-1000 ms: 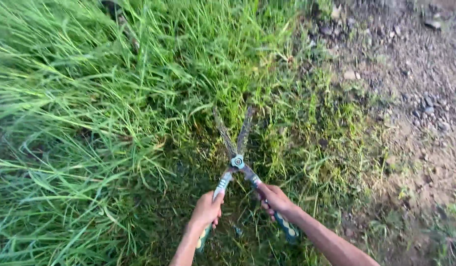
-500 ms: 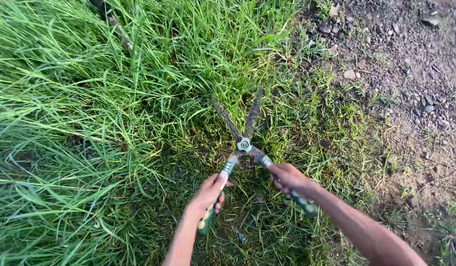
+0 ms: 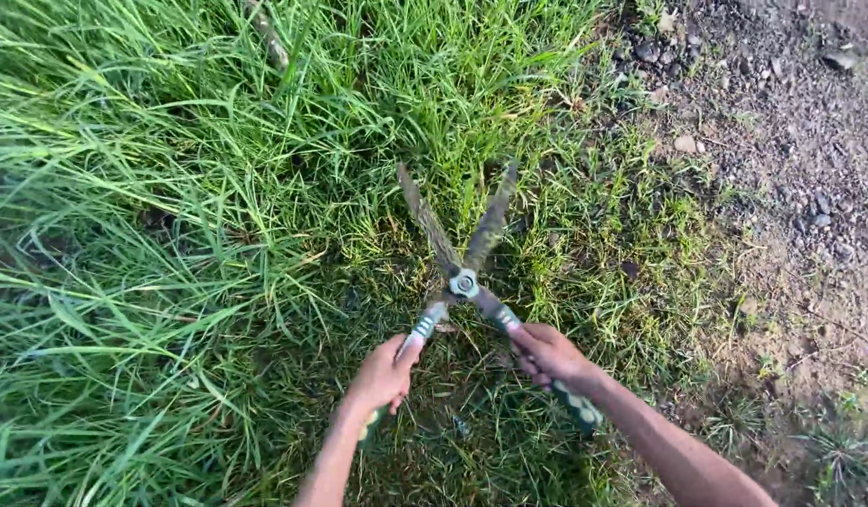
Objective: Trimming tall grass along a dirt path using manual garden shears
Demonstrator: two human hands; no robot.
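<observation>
Green grass fills most of the ground, long and thick on the left and short near the middle. Big garden shears lie low over the short grass, in the middle of the view. The two blades are dark, dirty and spread apart in a V, with their tips pointing up toward the long grass. A round silver bolt joins them where they cross. The handles are grey near the bolt and green with light spots lower down, and they spread apart too. The left hand is closed tight around the left handle. The right hand is closed tight around the right handle. Both arms reach in from the bottom edge. On the right side is brown dirt with small stones in it
</observation>
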